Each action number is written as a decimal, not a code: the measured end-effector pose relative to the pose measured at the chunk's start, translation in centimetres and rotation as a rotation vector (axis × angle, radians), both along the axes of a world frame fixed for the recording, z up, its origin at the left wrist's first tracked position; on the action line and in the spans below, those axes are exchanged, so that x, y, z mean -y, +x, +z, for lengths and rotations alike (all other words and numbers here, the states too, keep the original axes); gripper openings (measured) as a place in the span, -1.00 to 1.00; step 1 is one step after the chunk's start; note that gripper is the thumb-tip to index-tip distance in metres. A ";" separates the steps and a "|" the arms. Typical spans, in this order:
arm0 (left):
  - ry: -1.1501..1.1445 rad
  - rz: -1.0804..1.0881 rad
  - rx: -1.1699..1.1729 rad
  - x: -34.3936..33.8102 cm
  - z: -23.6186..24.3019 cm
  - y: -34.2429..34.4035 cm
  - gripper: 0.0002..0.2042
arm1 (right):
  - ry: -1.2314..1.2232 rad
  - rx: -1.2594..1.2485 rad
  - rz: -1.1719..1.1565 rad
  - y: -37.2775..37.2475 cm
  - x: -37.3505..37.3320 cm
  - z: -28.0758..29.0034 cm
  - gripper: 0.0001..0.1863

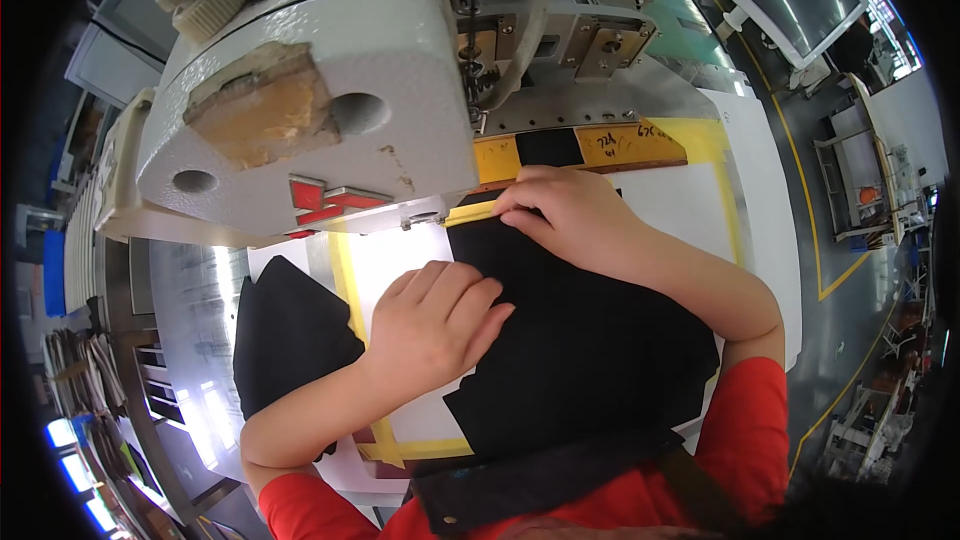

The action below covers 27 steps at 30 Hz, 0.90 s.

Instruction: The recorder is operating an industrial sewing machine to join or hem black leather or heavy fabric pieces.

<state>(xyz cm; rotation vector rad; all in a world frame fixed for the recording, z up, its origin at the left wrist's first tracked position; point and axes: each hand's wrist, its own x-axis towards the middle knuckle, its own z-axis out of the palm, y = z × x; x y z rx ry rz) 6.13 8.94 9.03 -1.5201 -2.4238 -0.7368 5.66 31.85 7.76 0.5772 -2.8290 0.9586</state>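
My right hand pinches the end of a narrow yellow strip at the top edge of a large black fabric piece. My left hand is over the white board, beside the fabric's left edge. Its fingers bend loosely and the thumb stands apart; nothing shows in it, though the palm is hidden. A second black fabric piece lies to the left, partly behind my left forearm. Just beyond my right hand runs a yellow bar with handwritten marks and a black patch.
The white sewing machine head overhangs the work at upper left, close to both hands. Yellow tape borders the board. A screen stands at the far right, above a grey floor with yellow lines. Stacked sheets are at the left.
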 end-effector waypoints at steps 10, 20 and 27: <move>-0.254 0.214 -0.069 -0.1 -3.1 -0.8 -0.47 | -0.028 -0.062 -0.169 -2.3 2.5 -1.4 -0.88; -0.161 0.210 -0.101 -0.7 -3.2 -2.0 -0.41 | 0.136 -0.176 -0.164 -2.7 1.9 -2.2 -0.76; -0.202 0.227 -0.073 -0.6 -3.3 -1.4 -0.41 | 0.175 -0.110 -0.313 -0.1 -3.3 -2.3 -0.74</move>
